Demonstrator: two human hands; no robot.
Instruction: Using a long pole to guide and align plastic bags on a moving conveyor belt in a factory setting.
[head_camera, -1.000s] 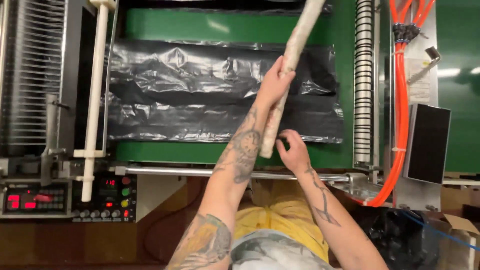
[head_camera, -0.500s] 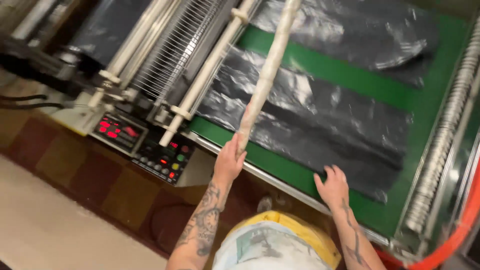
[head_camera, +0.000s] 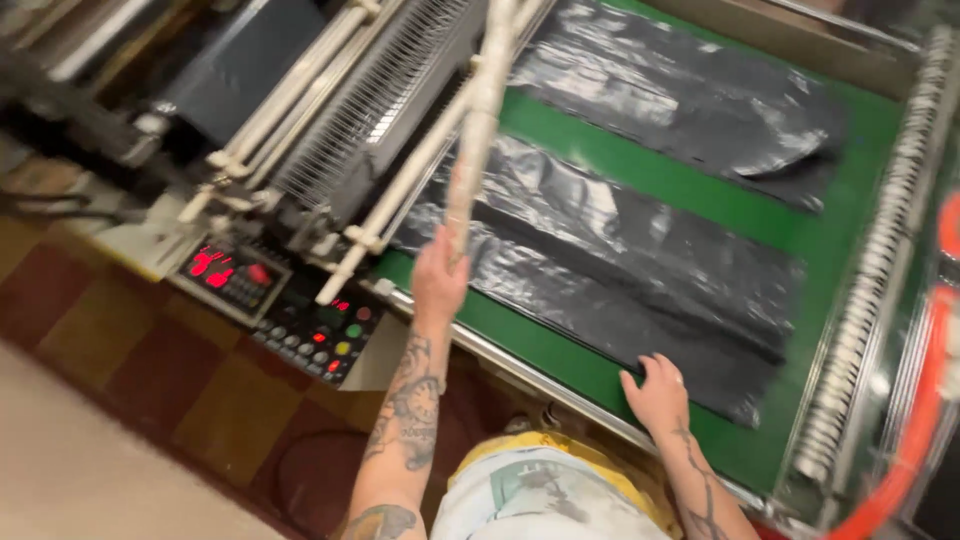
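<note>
We held a long stick over the green table.

Our left hand gripped the pale stick, which pointed up and away from us. Our right hand lay open on the black bags at the green table's near edge.

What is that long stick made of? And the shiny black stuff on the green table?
The stick in the left hand looks like a pale cardboard or plastic tube: dull, off-white, scuffed; blur leaves it open. The black sheets look like thin plastic film: glossy, wrinkled, catching the light. The right hand rests on their edge. The green table looks like matte rubber or felt.
</note>
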